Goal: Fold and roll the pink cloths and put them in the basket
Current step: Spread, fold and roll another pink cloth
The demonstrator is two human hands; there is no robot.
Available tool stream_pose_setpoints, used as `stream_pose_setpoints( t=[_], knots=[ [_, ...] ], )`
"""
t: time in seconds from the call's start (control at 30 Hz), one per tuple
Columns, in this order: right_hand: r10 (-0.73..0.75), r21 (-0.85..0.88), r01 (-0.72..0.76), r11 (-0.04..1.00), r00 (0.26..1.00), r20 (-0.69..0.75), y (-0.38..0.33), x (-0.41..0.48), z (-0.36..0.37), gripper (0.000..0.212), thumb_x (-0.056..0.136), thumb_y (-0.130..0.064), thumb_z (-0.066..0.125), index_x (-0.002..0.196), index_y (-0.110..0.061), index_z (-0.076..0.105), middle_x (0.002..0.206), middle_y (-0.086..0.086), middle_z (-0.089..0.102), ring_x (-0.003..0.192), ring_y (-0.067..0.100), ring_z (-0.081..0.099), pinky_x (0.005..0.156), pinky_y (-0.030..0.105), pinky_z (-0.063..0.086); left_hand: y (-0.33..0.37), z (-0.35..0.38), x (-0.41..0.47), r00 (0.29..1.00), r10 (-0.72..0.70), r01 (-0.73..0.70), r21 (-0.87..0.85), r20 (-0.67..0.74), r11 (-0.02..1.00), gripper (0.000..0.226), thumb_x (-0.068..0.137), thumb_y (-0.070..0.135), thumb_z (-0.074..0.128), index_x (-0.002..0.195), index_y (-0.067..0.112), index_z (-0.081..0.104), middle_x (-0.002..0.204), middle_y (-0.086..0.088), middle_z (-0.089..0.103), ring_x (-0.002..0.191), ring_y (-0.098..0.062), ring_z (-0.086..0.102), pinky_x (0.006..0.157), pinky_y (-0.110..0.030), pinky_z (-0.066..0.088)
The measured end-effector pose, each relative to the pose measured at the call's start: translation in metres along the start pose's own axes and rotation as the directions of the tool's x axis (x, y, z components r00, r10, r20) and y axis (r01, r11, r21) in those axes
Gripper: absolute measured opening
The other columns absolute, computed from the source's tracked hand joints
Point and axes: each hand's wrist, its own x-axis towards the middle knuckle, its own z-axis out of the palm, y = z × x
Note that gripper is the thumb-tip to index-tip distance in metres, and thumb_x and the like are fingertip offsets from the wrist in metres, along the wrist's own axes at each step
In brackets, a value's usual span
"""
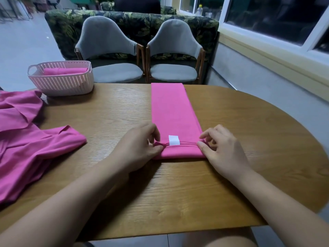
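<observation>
A pink cloth (172,111) lies folded into a long narrow strip on the wooden table (249,139), running away from me. Its near end is turned over into a short first roll with a white tag (174,139) showing on top. My left hand (140,148) pinches the left end of that rolled edge. My right hand (220,148) pinches the right end. A pale pink slotted basket (60,81) stands at the far left of the table with a rolled pink cloth (65,71) inside it.
A pile of loose pink cloths (26,139) covers the table's left side. Two grey chairs (108,49) stand behind the table's far edge, with a leaf-patterned sofa behind them. A wall and window run along the right.
</observation>
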Motion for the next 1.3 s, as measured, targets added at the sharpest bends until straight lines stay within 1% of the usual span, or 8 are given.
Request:
stream_pose_setpoints(
  t=[0.13,0.27,0.4,0.5,0.67,0.87,1.13,1.3],
  knots=[
    [-0.304,-0.176,0.294,0.94,0.952,-0.032,-0.01,0.001,-0.001,0.017,0.092,-0.001,0.068,0.101,-0.015,0.074,0.099,0.0,0.059,0.089,0.023,0.056,0.079,0.044,0.045,0.007,-0.001,-0.002,0.941,0.334,-0.338,0.176,0.057,0.924,0.023,0.086,0.013,0.076,0.097,0.032,0.07,0.106,0.012,0.058,0.098,-0.016,0.056,0.082,-0.035,0.048],
    [-0.425,-0.139,0.438,0.888,0.898,0.111,-0.015,-0.004,-0.001,0.013,0.094,-0.004,0.063,0.097,-0.014,0.071,0.098,0.001,0.062,0.087,0.025,0.056,0.077,0.044,0.045,0.009,0.003,-0.004,0.932,0.341,-0.36,0.215,0.124,0.908,0.021,0.084,0.015,0.069,0.098,0.03,0.069,0.101,0.01,0.062,0.093,-0.018,0.06,0.077,-0.039,0.051],
    [-0.36,-0.083,0.385,0.919,0.907,0.217,-0.02,-0.006,-0.006,0.017,0.091,-0.032,0.07,0.103,-0.021,0.066,0.102,-0.006,0.057,0.095,0.018,0.053,0.084,0.04,0.044,0.004,-0.003,-0.007,0.94,0.302,-0.326,0.16,0.157,0.932,0.028,0.077,0.045,0.063,0.102,0.035,0.064,0.103,0.015,0.057,0.091,-0.008,0.056,0.075,-0.034,0.052],
    [-0.357,-0.081,0.382,0.921,0.908,0.219,-0.018,-0.005,-0.005,0.018,0.092,-0.033,0.07,0.105,-0.021,0.066,0.103,-0.006,0.057,0.097,0.019,0.054,0.085,0.041,0.045,0.004,-0.005,-0.007,0.949,0.273,-0.299,0.188,0.157,0.935,0.033,0.072,0.052,0.06,0.101,0.037,0.066,0.105,0.017,0.06,0.09,-0.009,0.059,0.074,-0.034,0.054],
    [-0.408,-0.122,0.433,0.893,0.894,0.182,-0.011,-0.008,-0.002,0.018,0.105,-0.027,0.06,0.111,-0.013,0.071,0.106,-0.001,0.062,0.097,0.023,0.059,0.084,0.043,0.049,0.001,-0.005,-0.004,0.953,0.292,-0.303,0.234,0.08,0.924,0.018,0.08,0.039,0.065,0.096,0.032,0.071,0.094,0.013,0.066,0.082,-0.011,0.062,0.067,-0.03,0.048],
    [-0.392,-0.067,0.402,0.913,0.911,0.128,-0.006,0.0,0.004,0.015,0.108,-0.019,0.059,0.109,-0.01,0.072,0.1,0.0,0.064,0.091,0.024,0.061,0.08,0.042,0.051,-0.01,-0.005,0.0,0.979,0.186,-0.192,0.071,0.076,0.979,0.017,0.091,0.04,0.065,0.105,0.033,0.071,0.091,0.015,0.072,0.085,-0.006,0.067,0.077,-0.031,0.053],
    [-0.046,0.152,-0.013,0.988,0.926,0.375,-0.013,0.036,-0.004,0.01,0.103,-0.02,0.066,0.109,-0.025,0.073,0.093,-0.014,0.072,0.089,0.0,0.063,0.074,0.014,0.043,-0.013,-0.006,0.011,0.998,0.017,-0.006,-0.172,0.06,0.985,0.013,0.093,0.024,0.077,0.094,0.036,0.071,0.086,0.014,0.072,0.074,-0.003,0.07,0.066,-0.02,0.05],
    [-0.049,0.064,0.024,0.998,0.904,0.426,-0.011,0.05,0.001,0.007,0.102,-0.028,0.067,0.105,-0.033,0.062,0.092,-0.015,0.064,0.089,0.003,0.06,0.078,0.028,0.047,-0.007,0.0,0.013,0.999,0.033,-0.034,-0.06,-0.018,0.998,0.009,0.092,0.023,0.078,0.093,0.03,0.073,0.091,0.014,0.067,0.08,-0.002,0.064,0.068,-0.01,0.043]
  ],
)
